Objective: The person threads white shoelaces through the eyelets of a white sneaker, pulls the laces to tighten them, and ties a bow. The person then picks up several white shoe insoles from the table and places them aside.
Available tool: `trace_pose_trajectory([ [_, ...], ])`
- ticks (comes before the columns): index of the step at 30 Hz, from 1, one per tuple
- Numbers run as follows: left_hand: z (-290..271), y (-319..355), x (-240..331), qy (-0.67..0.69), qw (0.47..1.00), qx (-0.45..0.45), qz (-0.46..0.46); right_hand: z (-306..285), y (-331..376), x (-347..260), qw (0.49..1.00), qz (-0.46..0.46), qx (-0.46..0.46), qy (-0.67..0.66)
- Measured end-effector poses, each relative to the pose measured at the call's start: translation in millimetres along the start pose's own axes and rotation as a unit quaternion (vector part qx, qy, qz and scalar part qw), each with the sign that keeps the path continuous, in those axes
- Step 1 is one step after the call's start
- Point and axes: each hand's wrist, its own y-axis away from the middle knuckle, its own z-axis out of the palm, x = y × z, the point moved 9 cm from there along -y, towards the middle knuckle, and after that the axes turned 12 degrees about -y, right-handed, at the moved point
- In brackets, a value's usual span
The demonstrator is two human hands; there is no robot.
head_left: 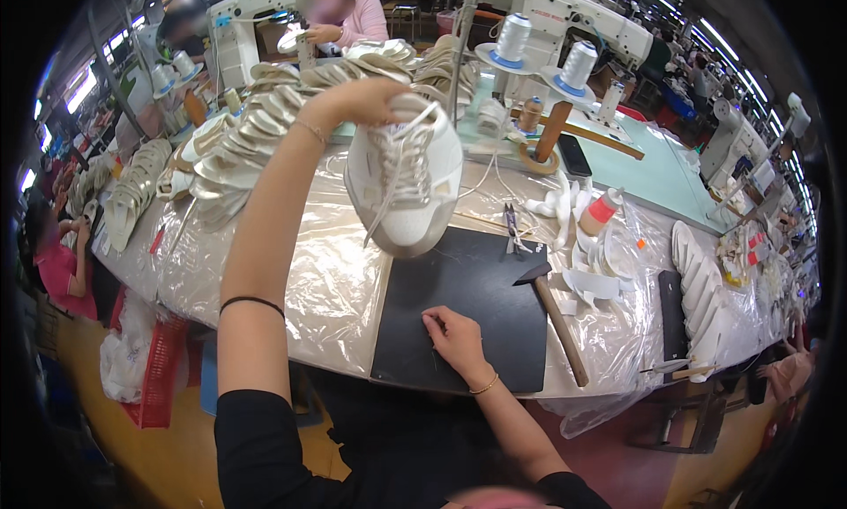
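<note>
White leather and mesh are making up the single sneaker (404, 184) that the left hand (369, 101) is gripping at the heel end, holding it up above the table with the toe pointing down toward the person and its laces hanging loose. The right hand (452, 333) is resting on the one black mat (476, 306), fingers pinched together on something thin and dark that is too small to make out. One wooden-handled hammer (556, 313) is lying at the mat's right edge, head on the mat, handle running onto the clear plastic sheet (326, 288) covering the table. One small pair of snips (513, 220) is lying just beyond the mat. Two large white thread cones (578, 65) are standing on the pale green sewing table behind, with a smaller brown spool (530, 114) near them. Shoe upper pieces (256, 138) are lying fanned in long overlapping rows to the left; they are too many and too overlapped to count. A stack of white soles (701, 288) is sitting on the right, partly bent by the lens. Another person in a pink top (363, 17) is sitting across the table, mostly hidden behind a sewing machine.
</note>
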Motion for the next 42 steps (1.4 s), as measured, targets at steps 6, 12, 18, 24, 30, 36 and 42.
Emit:
trace_pose_trajectory([
  [6,51,3,-7,0.150,0.985,-0.086,-0.007,-2,0,-7,0.999,-0.043,-0.008,0.024],
  [12,74,51,-22,0.356,0.925,0.131,-0.032,-4,-2,-6,0.999,-0.046,0.002,0.021],
  [18,221,209,-44,0.167,0.930,0.194,-0.264,-3,-3,2,1.000,-0.018,-0.003,0.003],
  [24,285,311,-29,0.004,0.934,0.156,-0.322,0,-1,8,1.000,-0.011,-0.006,0.013],
  [30,285,309,-34,0.028,0.918,0.177,-0.353,-2,0,5,0.999,-0.028,0.025,0.036],
  [36,284,310,-35,0.026,0.919,0.191,-0.342,0,0,6,0.999,-0.033,0.010,0.022],
  [42,277,305,-31,0.038,0.919,0.166,-0.356,-32,21,18,0.976,0.120,-0.039,-0.180],
])
